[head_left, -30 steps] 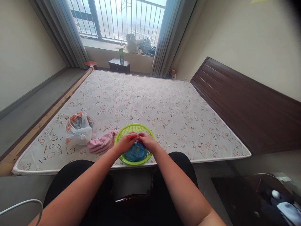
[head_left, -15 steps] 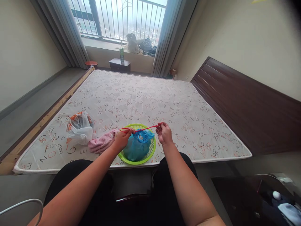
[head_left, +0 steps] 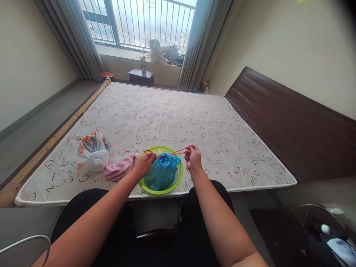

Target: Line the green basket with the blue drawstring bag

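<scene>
A blue plastic bag (head_left: 161,176) sits in a green plastic basket (head_left: 160,192) at the near edge of the mattress. Its gathered neck has a red string (head_left: 179,151) across it. My left hand (head_left: 144,164) is closed on one end of the string, with a loop poking out above the fingers. Right of the basket, my right hand (head_left: 194,157) pinches the other end, and the string stretches between both hands. To the left lie a pink towel (head_left: 121,168) and a white plastic bag (head_left: 94,154) with orange print. What the blue bag contains is hidden.
The letter-printed mattress (head_left: 167,111) stretches away to a small dark nightstand (head_left: 141,77) with a green bottle (head_left: 143,65). A dark headboard (head_left: 289,122) stands at the right. At lower right is a dark table (head_left: 278,226) with several items. A white cable (head_left: 30,239) curves at lower left.
The bag's neck looks more tightly bunched. On the right, the string now shows as a narrow loop rather than a single line. The hands stay in nearly the same places.
</scene>
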{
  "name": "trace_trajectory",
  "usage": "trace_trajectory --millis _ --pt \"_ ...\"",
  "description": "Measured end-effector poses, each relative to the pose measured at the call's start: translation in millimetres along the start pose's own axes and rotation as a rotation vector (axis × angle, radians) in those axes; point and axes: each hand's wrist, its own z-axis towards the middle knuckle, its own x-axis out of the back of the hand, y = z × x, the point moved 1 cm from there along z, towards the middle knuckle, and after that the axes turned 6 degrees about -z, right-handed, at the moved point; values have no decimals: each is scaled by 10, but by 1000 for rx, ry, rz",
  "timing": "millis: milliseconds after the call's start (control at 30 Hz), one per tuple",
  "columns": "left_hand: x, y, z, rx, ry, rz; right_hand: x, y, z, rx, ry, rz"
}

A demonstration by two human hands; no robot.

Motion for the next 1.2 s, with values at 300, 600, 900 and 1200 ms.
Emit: trace_trajectory --millis 300,600,900,1200 --pt "-95 38 -44 -105 -33 61 -189 345 -285 279 -632 -917" --pt "-42 17 -89 -290 94 417 -176 331 -323 475 -670 -1411" --pt "41 -214 56 186 108 519 -96 -8 -334 371 -258 -1056" --pt "218 -214 143 509 -17 181 -16 -80 -442 276 -5 -616"
